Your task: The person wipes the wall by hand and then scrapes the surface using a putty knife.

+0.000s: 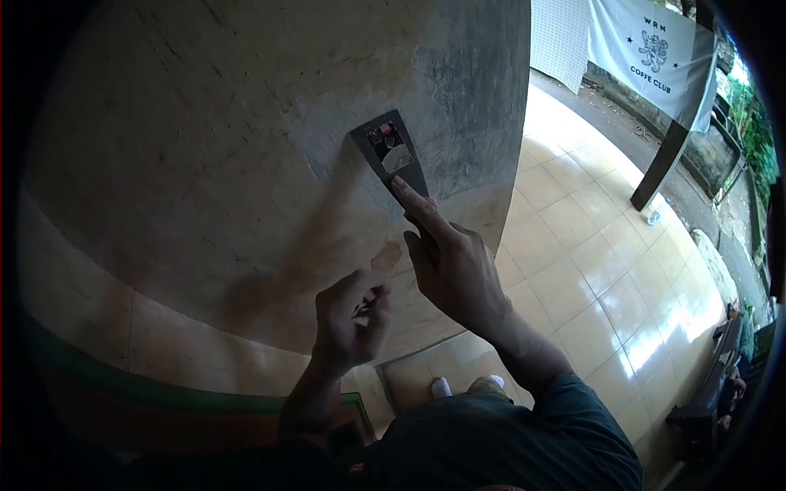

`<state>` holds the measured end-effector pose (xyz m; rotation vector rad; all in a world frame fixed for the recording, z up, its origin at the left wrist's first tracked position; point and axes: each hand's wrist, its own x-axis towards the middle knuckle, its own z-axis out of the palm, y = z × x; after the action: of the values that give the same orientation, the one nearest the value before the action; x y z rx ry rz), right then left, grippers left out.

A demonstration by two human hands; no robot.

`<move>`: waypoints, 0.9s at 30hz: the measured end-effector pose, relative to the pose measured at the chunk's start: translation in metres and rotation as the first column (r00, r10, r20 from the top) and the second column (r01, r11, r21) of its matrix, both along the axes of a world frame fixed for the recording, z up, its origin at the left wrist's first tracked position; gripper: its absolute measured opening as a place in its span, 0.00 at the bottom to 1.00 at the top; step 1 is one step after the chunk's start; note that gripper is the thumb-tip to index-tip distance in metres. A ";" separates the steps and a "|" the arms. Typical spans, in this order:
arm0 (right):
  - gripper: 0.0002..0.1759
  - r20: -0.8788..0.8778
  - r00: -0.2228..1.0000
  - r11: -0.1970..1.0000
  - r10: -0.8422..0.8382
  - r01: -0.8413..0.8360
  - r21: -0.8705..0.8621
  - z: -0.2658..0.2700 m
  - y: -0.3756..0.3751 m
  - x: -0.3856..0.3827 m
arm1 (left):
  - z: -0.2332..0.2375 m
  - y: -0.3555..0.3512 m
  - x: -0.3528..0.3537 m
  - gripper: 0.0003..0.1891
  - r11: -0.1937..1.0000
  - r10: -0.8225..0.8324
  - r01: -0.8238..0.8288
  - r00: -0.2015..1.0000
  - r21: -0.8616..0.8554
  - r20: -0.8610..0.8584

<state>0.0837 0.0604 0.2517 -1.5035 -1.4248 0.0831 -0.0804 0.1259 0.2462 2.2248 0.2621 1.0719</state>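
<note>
My right hand (pixel 458 266) is closed around the handle of a putty knife (pixel 412 170), its index finger stretched along the flat blade. The dark, wedge-shaped blade bears a coloured label, and its wide edge lies at or close to the wall (pixel 246 147). A smoother grey patch (pixel 454 114) spreads over the wall around the blade. Lower and to the left, my left hand (pixel 352 315) is raised in front of the wall with curled fingers, slightly blurred. Whether those fingers hold anything is hidden.
The wall's right edge borders a glossy tiled floor (pixel 573 262). Outside hangs a white banner (pixel 651 53) beside a dark post (pixel 661 164). A dark bench (pixel 708 385) stands at the far right, with part of a person near it. A green stripe (pixel 147 393) runs along the wall's base.
</note>
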 end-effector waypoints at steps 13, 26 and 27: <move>0.16 -0.808 -0.166 0.584 0.566 -0.612 0.534 -0.079 -0.005 0.022 | 0.051 0.044 0.110 0.12 0.423 -0.083 0.248 0.968 0.872 -0.235; 0.11 -0.825 -0.145 0.594 0.546 -0.628 0.503 -0.022 0.018 0.037 | 0.103 0.069 0.121 0.12 0.488 -0.050 0.208 0.976 0.848 -0.211; 0.10 -0.839 -0.137 0.613 0.527 -0.622 0.487 -0.029 0.017 0.035 | 0.095 0.066 0.120 0.13 0.501 -0.047 0.200 0.978 0.842 -0.204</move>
<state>0.1182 0.0772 0.2224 -0.3365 -0.7869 1.4757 0.0397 0.1916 0.3409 3.1654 -0.5160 1.0664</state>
